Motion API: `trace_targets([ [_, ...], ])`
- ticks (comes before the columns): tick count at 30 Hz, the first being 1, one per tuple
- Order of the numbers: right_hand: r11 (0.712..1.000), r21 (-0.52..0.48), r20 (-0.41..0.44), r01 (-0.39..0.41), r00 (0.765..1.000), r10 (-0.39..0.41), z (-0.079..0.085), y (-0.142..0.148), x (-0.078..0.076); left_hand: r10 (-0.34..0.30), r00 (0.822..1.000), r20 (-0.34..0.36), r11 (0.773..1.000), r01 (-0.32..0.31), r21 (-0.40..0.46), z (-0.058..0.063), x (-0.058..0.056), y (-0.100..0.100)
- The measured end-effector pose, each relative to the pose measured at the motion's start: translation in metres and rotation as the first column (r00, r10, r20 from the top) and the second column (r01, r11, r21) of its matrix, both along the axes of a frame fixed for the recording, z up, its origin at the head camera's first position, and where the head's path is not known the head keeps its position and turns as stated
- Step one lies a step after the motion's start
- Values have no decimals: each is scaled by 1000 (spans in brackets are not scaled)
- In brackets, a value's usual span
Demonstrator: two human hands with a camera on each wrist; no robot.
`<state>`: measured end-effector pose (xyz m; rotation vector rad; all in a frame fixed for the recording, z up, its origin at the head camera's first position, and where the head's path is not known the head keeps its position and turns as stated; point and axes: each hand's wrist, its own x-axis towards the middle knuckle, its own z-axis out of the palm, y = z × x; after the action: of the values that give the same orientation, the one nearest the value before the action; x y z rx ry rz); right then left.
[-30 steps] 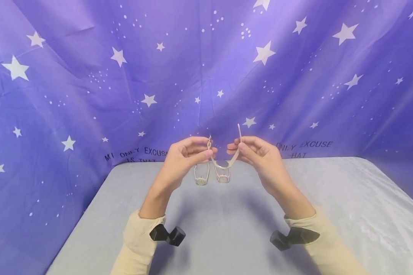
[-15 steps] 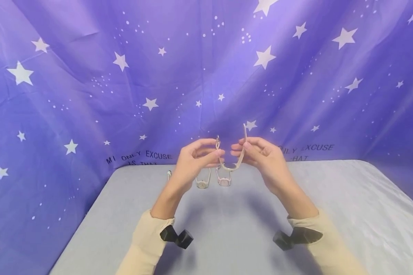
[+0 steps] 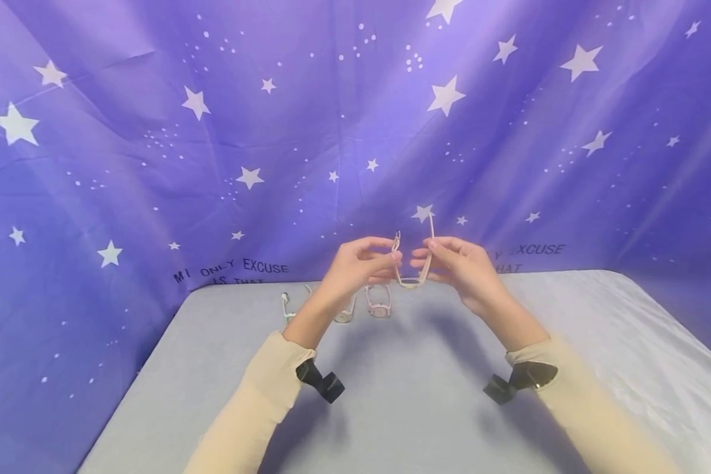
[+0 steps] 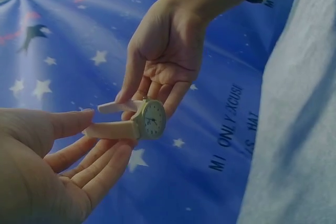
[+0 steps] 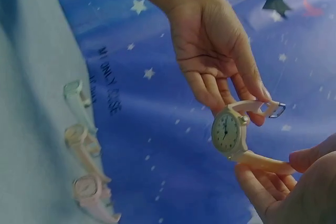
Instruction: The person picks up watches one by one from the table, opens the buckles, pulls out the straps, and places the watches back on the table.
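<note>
A pale cream wristwatch (image 3: 411,283) with a round white dial is held up above the table, its strap unfastened and bent into a U. My left hand (image 3: 361,266) pinches the buckle end of the strap between thumb and fingers. The strap's other end is pinched by my right hand (image 3: 461,268), with its tip sticking up past the thumb. In the right wrist view the watch dial (image 5: 227,131) faces the camera, and the metal buckle (image 5: 278,110) shows beside the left thumb. Both strap halves also appear in the left wrist view, joined at the watch case (image 4: 152,119).
Three more watches stand in a row near the table's back edge: a pale green one (image 5: 73,88), a yellowish one (image 5: 76,134) and a pink one (image 5: 86,187). My left forearm partly covers two in the head view. A purple star-patterned cloth (image 3: 308,131) hangs behind the grey table (image 3: 415,395).
Both hands have shifted right with the watch, the left one more, so they are closer together and the U of the strap is narrower. The leftmost watch on the table has come into view.
</note>
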<state>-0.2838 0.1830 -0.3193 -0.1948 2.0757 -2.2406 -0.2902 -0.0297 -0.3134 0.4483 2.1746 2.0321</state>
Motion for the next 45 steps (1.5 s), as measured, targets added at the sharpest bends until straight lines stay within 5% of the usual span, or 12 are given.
trace_targets([
  [8, 998, -66, 154, -21, 988, 31, -14, 10, -15, -8, 986, 168, 1000, 10, -16, -17, -18, 14],
  [17, 998, -60, 271, -4, 962, 20, -32, 20, -30, -24, 967, 252, 999, 32, -28, -31, -30, 24],
  [27, 999, -30, 303, 13, 953, -3, -49, 30, -42, -47, 939, 342, 996, 70, -54, -46, -51, 36],
  [45, 998, -37, 391, 58, 919, -39, -80, 33, -66, 91, 915, 393, 985, -26, -169, -74, -70, 52],
])
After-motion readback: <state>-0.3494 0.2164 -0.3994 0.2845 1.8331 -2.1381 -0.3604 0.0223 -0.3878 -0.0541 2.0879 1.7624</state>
